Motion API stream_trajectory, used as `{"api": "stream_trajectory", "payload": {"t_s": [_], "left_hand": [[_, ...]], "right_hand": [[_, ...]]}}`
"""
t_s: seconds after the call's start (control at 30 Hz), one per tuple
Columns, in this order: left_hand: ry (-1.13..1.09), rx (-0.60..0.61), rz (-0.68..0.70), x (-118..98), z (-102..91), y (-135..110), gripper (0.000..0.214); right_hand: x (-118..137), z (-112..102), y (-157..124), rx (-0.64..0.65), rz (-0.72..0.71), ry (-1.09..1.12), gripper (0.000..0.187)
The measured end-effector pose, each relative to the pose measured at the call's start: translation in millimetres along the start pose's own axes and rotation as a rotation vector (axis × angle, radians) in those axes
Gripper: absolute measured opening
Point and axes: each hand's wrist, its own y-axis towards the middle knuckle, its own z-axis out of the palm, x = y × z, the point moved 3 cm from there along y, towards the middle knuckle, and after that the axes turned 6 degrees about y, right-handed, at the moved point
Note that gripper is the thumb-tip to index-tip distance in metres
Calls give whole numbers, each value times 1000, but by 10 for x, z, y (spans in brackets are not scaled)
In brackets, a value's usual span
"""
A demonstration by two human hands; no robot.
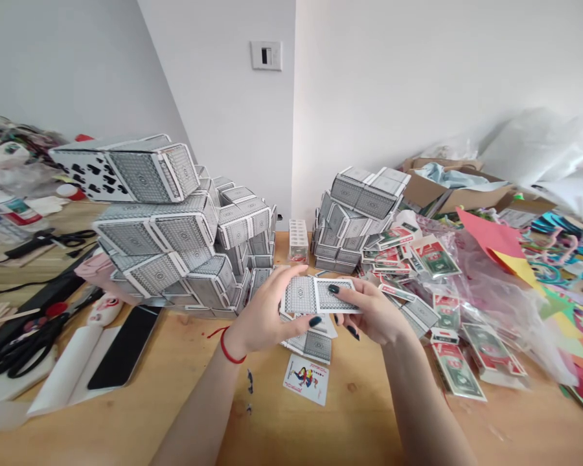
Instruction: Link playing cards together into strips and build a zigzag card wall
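Observation:
Two grey-backed playing cards are held side by side above the table, the left card (300, 296) meeting or overlapping the right card (329, 299). My left hand (265, 310) grips the left card's edges between thumb and fingers, a red string on its wrist. With its thumb on top and fingers beneath, my right hand (376, 310) pinches the right card. More grey-backed cards (315, 346) lie below my hands, partly hidden by them. Nearer to me, a joker card (306, 380) rests face up on the wood.
Stacked blocks built of cards (175, 233) rise at left, with a second stack (359, 207) behind my right hand. Card boxes (457, 369) and plastic wrap lie right. A black phone (126, 346) and scissors (43, 336) lie left. A clear case (298, 239) stands by the wall.

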Motion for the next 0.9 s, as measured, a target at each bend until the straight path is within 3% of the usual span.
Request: {"api": "stream_trajectory", "payload": {"t_s": [0.17, 0.9], "left_hand": [[13, -1, -12, 25, 16, 29, 46], [-42, 60, 3, 40, 125, 44, 52]], "right_hand": [[-11, 80, -3, -34, -38, 27, 29], [-74, 173, 16, -8, -38, 75, 24]]}}
